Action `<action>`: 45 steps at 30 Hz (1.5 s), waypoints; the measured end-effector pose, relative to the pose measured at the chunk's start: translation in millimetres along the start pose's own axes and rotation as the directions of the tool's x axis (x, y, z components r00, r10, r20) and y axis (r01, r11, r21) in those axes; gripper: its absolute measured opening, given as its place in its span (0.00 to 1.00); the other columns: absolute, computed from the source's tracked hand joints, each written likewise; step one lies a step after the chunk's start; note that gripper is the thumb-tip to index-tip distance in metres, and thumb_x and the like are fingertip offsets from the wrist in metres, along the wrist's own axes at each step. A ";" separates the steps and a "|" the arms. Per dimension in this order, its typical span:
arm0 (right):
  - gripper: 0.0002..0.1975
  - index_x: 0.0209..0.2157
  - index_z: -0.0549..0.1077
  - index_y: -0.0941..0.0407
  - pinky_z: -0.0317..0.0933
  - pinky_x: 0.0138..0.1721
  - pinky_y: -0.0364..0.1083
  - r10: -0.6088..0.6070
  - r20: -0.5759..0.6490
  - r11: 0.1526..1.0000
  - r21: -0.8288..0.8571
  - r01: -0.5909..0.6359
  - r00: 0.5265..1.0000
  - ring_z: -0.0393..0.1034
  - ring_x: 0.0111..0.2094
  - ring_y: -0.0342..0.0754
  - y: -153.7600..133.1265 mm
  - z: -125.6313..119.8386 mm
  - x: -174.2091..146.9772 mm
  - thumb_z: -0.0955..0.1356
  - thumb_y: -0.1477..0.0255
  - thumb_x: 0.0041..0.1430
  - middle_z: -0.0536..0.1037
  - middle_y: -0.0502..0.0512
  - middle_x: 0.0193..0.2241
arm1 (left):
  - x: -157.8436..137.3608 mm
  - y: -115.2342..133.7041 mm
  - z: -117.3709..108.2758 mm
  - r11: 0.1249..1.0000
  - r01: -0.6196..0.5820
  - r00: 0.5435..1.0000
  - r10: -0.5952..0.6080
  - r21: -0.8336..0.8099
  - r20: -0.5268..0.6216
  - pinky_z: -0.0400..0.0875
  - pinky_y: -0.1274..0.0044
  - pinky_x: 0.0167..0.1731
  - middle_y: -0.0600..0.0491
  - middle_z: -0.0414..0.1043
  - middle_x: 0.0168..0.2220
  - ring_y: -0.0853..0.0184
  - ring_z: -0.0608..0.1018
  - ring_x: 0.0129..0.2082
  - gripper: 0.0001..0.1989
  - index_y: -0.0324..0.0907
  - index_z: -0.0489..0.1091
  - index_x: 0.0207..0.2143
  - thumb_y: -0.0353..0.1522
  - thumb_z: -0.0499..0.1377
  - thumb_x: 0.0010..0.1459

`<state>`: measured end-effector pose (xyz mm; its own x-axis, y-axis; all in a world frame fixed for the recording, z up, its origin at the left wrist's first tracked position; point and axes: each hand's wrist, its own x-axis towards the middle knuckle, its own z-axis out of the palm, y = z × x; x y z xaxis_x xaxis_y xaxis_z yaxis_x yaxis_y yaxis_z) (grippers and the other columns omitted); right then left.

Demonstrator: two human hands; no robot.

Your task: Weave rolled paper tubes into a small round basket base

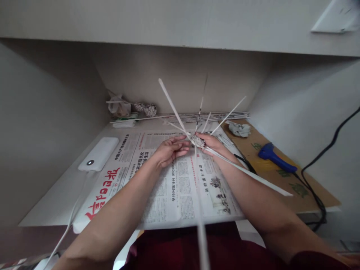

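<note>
A small woven paper piece (198,141) is held up over the newspaper, with white paper strips radiating from it in several directions. My right hand (211,143) grips its right side, fingers closed round it. One long strip (247,172) slants from it down across my right forearm, and another (200,210) hangs toward my body. Just left of the piece is my left hand (173,150), fingers apart and bent a little; whether its fingertips touch the strips I cannot tell.
Newspaper (157,202) covers the table. At left lies a white power bank (98,153) with a cable. A blue glue gun (277,159) rests on cardboard (312,191) beside crumpled paper (239,128). Rolled paper sticks (219,116) and a plastic bag (119,107) lie along the back.
</note>
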<state>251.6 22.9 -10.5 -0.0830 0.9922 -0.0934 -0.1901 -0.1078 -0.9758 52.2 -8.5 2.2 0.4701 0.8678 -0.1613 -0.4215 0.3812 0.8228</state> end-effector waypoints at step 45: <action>0.17 0.23 0.80 0.58 0.62 0.23 0.43 -0.137 -0.035 0.974 -0.184 0.129 0.990 0.69 0.20 0.45 3.7 24.9 -17.6 0.77 0.59 0.35 0.77 0.53 0.18 | 11.6 -15.3 -15.6 0.980 -0.172 0.978 0.182 0.095 -0.098 0.75 0.71 0.35 0.48 0.80 0.32 0.64 0.80 0.28 0.26 0.36 0.77 0.36 0.27 0.76 0.28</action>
<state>228.0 3.5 -7.5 -0.0219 0.9992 0.0348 -0.0160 0.0344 -0.9993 52.0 0.7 -20.8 0.3075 0.9495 -0.0618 -0.4204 0.1938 0.8864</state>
